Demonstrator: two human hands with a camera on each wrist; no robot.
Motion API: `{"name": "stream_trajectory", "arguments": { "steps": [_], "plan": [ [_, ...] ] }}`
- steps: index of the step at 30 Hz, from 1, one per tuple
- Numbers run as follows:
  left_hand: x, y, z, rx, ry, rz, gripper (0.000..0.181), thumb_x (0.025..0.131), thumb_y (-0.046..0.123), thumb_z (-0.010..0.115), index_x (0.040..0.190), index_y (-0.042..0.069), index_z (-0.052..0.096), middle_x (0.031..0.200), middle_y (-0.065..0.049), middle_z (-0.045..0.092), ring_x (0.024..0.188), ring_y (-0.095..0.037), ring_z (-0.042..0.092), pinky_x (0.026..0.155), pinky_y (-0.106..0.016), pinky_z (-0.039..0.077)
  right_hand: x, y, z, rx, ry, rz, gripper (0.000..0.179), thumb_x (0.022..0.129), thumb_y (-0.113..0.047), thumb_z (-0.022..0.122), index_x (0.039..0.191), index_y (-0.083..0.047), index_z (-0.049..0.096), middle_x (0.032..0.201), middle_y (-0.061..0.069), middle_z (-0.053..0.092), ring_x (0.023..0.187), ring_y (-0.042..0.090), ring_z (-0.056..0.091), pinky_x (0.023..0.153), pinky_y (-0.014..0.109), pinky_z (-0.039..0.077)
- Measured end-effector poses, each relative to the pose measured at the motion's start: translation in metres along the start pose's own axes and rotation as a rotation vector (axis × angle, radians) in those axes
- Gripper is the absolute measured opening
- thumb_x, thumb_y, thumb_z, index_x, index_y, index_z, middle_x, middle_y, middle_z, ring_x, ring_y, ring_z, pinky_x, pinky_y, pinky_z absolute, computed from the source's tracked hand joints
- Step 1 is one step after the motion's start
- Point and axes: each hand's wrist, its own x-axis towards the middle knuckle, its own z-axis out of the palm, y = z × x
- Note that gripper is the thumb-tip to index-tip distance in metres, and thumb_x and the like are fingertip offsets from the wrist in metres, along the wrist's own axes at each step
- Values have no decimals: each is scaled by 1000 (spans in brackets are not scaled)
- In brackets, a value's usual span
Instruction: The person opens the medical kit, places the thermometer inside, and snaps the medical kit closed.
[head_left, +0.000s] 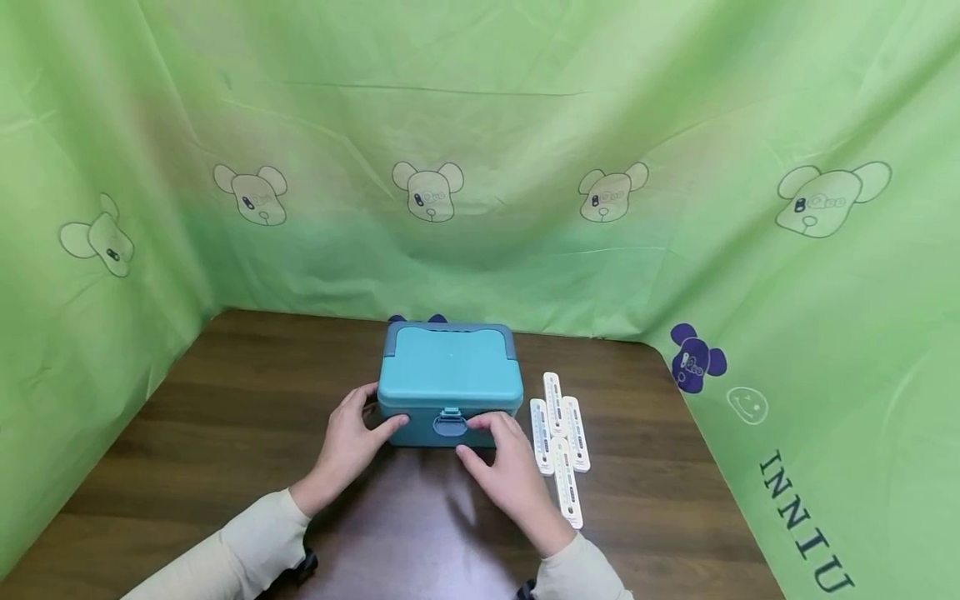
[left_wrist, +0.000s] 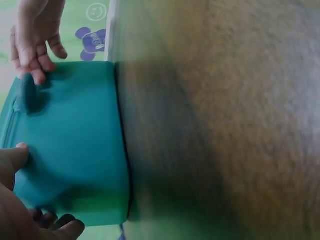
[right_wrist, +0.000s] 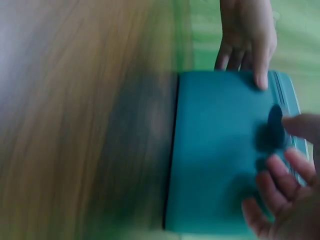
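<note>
A teal storage box [head_left: 450,371] with a closed lid stands on the wooden table, its latch [head_left: 450,425] facing me at the front. My left hand [head_left: 351,442] holds the box's left front corner, thumb on the front face and the other fingers round the side. In the right wrist view, one finger of my right hand [right_wrist: 287,200] reaches the latch [right_wrist: 276,125], which stands out from the front face. The other fingers are spread in front of the box. The head view shows the right hand [head_left: 510,471] right of the latch, thumb low at the front.
Several white strips with printed scales, like thermometers [head_left: 553,404], lie in a diamond pattern on the table [head_left: 262,400] just right of the box. A green cloth [head_left: 517,267] printed with bear heads hangs behind the table and along both sides.
</note>
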Motion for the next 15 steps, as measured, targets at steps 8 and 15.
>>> {"name": "stream_trajectory", "arguments": {
  "steps": [8, 15],
  "plan": [
    [1, 5, -15, 16, 15, 122, 63, 85, 27, 87, 138, 7, 59, 135, -11, 62, 124, -32, 63, 103, -50, 53, 1, 31, -41, -39, 9, -278, 34, 82, -11, 85, 112, -9, 69, 112, -1, 69, 108, 19, 62, 100, 27, 48],
    [5, 1, -18, 5, 14, 191, 62, 84, 26, 87, 137, 8, 62, 134, -10, 63, 124, -30, 63, 102, -48, 54, 13, 50, -65, -94, 136, -161, 38, 84, -12, 85, 119, -9, 71, 116, 5, 70, 111, 23, 61, 98, 35, 49]
  ]
}}
